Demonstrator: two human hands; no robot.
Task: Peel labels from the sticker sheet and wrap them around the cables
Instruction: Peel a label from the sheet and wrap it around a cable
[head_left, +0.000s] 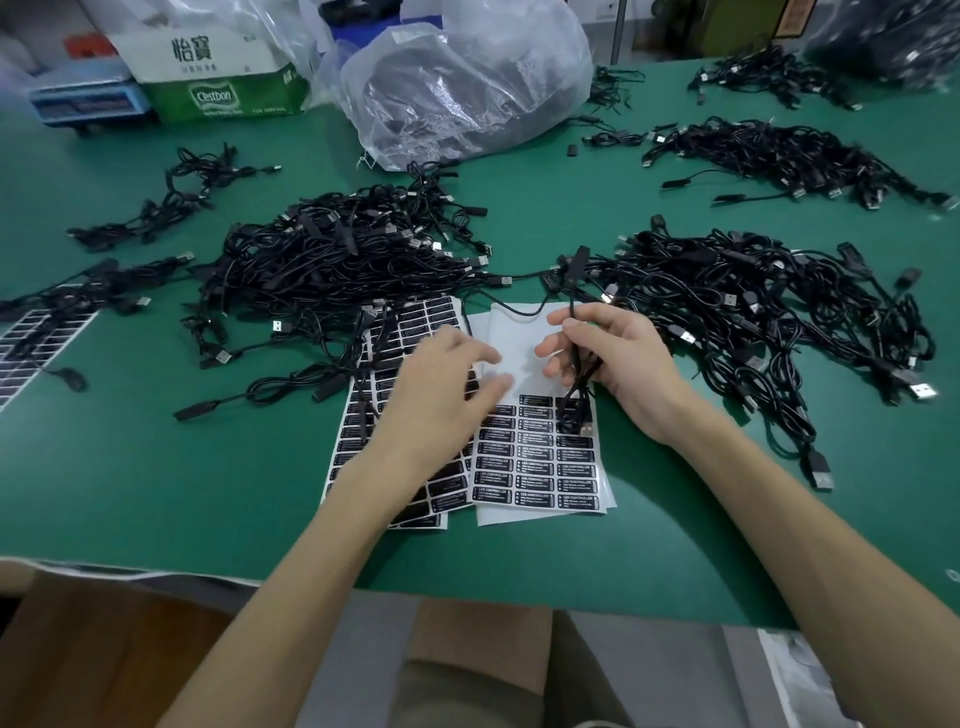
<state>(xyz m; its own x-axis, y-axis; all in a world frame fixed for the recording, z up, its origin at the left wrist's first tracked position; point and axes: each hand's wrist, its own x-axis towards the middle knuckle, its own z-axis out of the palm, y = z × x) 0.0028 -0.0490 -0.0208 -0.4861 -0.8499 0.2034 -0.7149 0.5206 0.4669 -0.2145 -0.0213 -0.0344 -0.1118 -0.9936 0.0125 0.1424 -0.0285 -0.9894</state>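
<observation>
On the green table (156, 493), everything is placed here against the half-peeled sticker sheet (535, 467) that lies front and centre, its upper part bare white backing and its lower rows still full of black labels. Far to its left another label sheet (31, 343) pokes out from under stray cables at the table edge. Behind and to the left of the half-peeled sheet stands a green and white carton (218, 78). Nearer, just up and left of the sheet, a big cable pile (332, 270) spills onto a full sheet (363, 441) that lies tucked under the half-peeled sheet's left edge. The left hand (441, 384) hovers over that left edge, fingers stretched out and slightly spread toward the bare backing; it is blurred, so I cannot tell if they touch it. Over the sheet's right side the right hand (618, 364) holds a folded black cable (574, 384), thumb and forefinger pinching it near the top, the other fingers curled loosely, with the loop hanging onto the labels. Far behind the sheet slumps a clear plastic bag (467, 88). To the sheet's right spreads a second cable pile (753, 312), and beyond it, further back, a third pile (779, 156).
</observation>
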